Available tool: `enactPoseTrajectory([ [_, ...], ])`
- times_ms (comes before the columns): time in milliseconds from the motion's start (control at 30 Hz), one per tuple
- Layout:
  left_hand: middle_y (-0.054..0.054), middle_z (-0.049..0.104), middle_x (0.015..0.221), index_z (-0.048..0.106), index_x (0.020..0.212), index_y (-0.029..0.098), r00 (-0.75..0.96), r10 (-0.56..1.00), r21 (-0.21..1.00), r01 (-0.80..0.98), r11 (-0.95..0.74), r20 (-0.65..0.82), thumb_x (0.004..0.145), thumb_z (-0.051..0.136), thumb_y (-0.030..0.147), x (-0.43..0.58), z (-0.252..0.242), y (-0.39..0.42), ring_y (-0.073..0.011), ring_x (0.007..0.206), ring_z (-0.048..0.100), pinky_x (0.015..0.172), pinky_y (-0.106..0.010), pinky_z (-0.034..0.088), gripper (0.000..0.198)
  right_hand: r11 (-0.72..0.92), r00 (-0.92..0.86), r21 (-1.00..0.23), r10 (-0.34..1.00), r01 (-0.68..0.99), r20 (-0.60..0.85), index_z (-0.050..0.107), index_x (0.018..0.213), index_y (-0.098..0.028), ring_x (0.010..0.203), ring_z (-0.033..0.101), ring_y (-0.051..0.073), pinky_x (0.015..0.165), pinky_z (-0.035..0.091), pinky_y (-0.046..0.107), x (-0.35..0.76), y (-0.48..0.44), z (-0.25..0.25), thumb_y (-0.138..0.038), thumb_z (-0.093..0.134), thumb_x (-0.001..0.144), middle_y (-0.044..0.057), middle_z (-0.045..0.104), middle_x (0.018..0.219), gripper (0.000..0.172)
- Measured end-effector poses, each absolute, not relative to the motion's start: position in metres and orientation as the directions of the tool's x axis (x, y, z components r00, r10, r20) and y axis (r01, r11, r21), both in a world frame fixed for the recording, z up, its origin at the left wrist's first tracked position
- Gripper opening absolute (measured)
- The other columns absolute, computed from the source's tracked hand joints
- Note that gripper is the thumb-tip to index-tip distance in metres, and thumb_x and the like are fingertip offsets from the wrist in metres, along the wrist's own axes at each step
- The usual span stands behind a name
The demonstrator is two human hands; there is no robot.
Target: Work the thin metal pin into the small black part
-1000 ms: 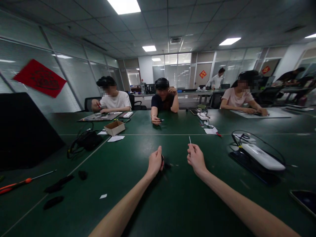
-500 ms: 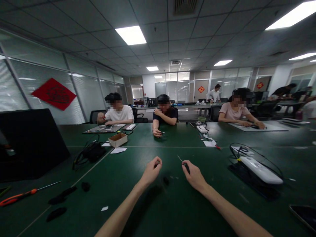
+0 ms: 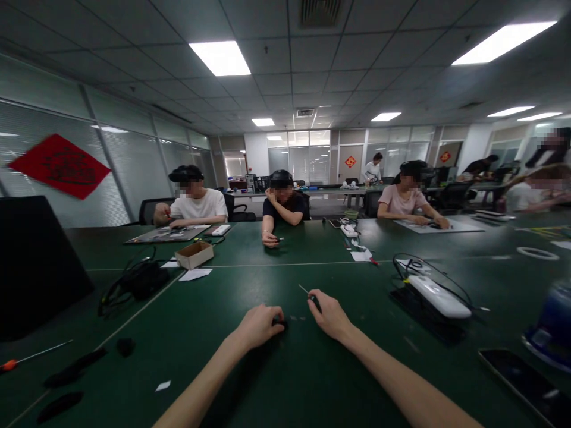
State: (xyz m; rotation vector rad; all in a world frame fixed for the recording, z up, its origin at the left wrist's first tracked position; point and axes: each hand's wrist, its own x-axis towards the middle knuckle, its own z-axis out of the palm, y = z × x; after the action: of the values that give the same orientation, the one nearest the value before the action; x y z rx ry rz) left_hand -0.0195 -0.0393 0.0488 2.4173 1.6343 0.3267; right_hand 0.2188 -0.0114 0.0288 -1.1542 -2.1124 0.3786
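Observation:
My left hand (image 3: 257,326) is low over the green table (image 3: 250,291), its fingers curled down on a small black piece (image 3: 282,324) that they partly hide. To its right, my right hand (image 3: 329,314) is closed around a small screwdriver (image 3: 304,289). A thin metal shaft points up and left from that grip, while the dark handle is mostly covered by my fingers. The two hands are apart, with a short gap of table between them.
Left lie several black pieces (image 3: 60,406), an orange-handled screwdriver (image 3: 9,365) and a dark panel (image 3: 40,267). A cardboard box (image 3: 195,255) stands farther back. Right are a white device (image 3: 439,296), a phone (image 3: 521,377) and a blue container (image 3: 555,327). Several people sit opposite.
My left hand has come down onto the small black piece, which lay on the table under it before. My right hand still holds the screwdriver. The whole view has turned rightward.

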Motion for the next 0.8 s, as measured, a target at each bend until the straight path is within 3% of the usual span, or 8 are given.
enactPoseTrajectory([
  [233, -0.006, 0.065, 0.087, 0.067, 0.090, 0.024, 0.375, 0.927, 0.326, 0.874, -0.361, 0.023, 0.081, 0.050, 0.043, -0.014, 0.052, -0.026, -0.0198, 0.078, 0.059, 0.066, -0.027, 0.040, 0.027, 0.560, -0.399, -0.528, 0.827, 0.638, 0.395, 0.052, 0.112, -0.021, 0.081, 0.058, 0.016, 0.072, 0.047, 0.029, 0.222, -0.009, 0.030, -0.035, 0.036, 0.094, 0.005, 0.059, 0.099, 0.029],
  [367, -0.007, 0.064, 0.088, 0.068, 0.084, 0.022, 0.379, 0.924, 0.284, 0.881, -0.378, 0.052, 0.083, 0.046, 0.043, -0.014, 0.050, -0.019, -0.0201, 0.081, 0.059, 0.068, -0.027, 0.039, 0.030, 0.567, -0.413, -0.531, 0.823, 0.629, 0.390, 0.051, 0.112, -0.021, 0.078, 0.058, 0.015, 0.069, 0.047, 0.028, 0.224, -0.008, 0.029, -0.035, 0.035, 0.094, 0.004, 0.059, 0.097, 0.028],
  [633, -0.004, 0.066, 0.081, 0.069, 0.088, 0.026, 0.346, 0.938, 0.273, 0.899, -0.342, 0.034, 0.080, 0.048, 0.040, -0.017, 0.049, -0.006, -0.0190, 0.073, 0.060, 0.064, -0.025, 0.039, 0.026, 0.551, -0.398, -0.502, 0.832, 0.666, 0.386, 0.052, 0.112, -0.020, 0.086, 0.058, 0.017, 0.075, 0.046, 0.029, 0.224, -0.008, 0.029, -0.034, 0.038, 0.093, 0.006, 0.059, 0.101, 0.027],
  [800, -0.006, 0.066, 0.085, 0.067, 0.092, 0.023, 0.312, 0.949, 0.332, 0.893, -0.305, 0.032, 0.080, 0.047, 0.048, -0.013, 0.050, -0.011, -0.0196, 0.074, 0.060, 0.063, -0.025, 0.040, 0.034, 0.561, -0.414, -0.506, 0.827, 0.655, 0.380, 0.051, 0.113, -0.021, 0.084, 0.058, 0.016, 0.074, 0.046, 0.029, 0.225, -0.007, 0.028, -0.035, 0.037, 0.094, 0.005, 0.059, 0.100, 0.028],
])
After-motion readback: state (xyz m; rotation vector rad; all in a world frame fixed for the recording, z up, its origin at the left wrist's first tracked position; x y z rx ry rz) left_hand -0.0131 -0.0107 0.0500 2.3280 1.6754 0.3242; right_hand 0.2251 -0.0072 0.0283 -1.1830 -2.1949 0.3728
